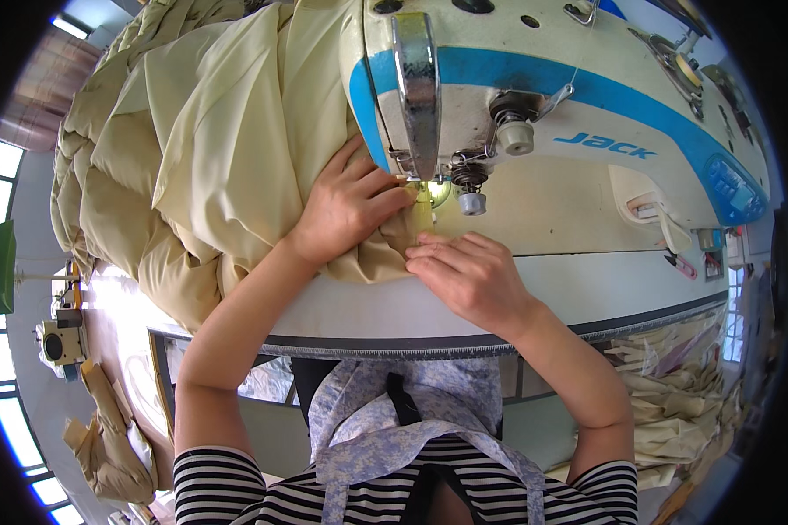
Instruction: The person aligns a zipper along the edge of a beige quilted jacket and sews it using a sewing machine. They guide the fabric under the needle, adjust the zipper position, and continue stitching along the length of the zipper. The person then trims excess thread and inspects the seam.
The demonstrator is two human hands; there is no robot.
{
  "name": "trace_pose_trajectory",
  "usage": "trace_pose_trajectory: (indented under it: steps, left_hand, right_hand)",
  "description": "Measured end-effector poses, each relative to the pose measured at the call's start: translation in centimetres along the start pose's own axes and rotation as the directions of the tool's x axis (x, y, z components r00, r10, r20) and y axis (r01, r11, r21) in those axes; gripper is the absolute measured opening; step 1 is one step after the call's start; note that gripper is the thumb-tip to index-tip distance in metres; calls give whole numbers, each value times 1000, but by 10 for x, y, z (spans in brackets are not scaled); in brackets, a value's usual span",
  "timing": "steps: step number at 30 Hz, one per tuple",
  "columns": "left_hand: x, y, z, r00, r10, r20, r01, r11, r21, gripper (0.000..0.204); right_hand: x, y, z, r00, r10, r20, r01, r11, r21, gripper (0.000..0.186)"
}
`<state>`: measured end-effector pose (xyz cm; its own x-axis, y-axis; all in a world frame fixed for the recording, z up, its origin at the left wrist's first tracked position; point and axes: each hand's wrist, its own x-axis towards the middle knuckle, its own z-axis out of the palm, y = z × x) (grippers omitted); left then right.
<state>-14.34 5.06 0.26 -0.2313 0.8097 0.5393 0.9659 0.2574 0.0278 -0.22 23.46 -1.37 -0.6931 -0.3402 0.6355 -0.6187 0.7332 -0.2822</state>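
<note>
While the right hand (468,273) pinches the beige fabric (228,131) mid-frame, the left hand (346,210) lies over it, nearer the sewing machine (499,70); its grip's unclear. The beige fabric sweeps away upper left!

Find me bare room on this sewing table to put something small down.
Widest: the white tabletop right of the right hand, between the sewing machine's beige bed and the ruler, up to the pink-handled tool. A smaller patch lies between the cloth and the ruler. Crowded: the left side, heaped with cloth, and around the left hand.
</note>
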Motion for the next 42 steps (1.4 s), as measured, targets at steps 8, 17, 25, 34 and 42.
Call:
trace_pose_trajectory:
  steps: [8,17,25,34,42]
  left_hand:
    - [1,-1,2,1000,-28,5,28,999,17,13]
    - [2,-1,5,998,-46,-32,48,997,53,13]
    - [3,-4,11,994,-73,-80,77,996,46,13]
    - [2,-6,13,990,-103,-92,107,994,34,12]
    - [2,-6,13,990,-101,-98,104,994,26,12]
  right_hand:
    - [0,3,5,1000,20,-4,-20,1000,-12,7]
    - [-1,4,9,999,39,-18,-39,999,-7,10]
    - [-1,7,11,997,70,-24,-69,998,8,13]
    - [-1,8,11,996,90,-28,-90,996,16,12]
    - [-2,9,14,995,90,-33,-90,996,1,15]
